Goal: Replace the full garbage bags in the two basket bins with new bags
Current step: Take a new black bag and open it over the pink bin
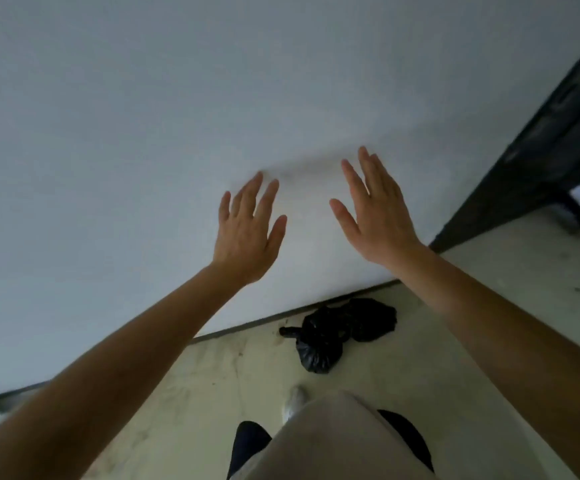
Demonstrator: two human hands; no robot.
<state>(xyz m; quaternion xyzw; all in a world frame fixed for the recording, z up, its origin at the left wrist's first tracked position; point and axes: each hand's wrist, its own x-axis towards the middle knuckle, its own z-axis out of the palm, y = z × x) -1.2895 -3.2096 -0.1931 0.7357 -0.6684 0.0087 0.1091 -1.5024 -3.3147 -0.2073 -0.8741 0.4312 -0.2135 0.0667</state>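
Two tied black garbage bags (340, 329) lie together on the pale floor, right against the foot of a white wall. My left hand (248, 230) and my right hand (373, 213) are both raised in front of that wall, above the bags, with fingers straight and spread. Neither hand holds anything. No basket bin is in view.
The white wall (143, 133) fills most of the view. A dark door frame (538, 147) stands at the right, with an opening beyond it. My foot in a light shoe (295, 400) stands on the floor (212, 393) just short of the bags.
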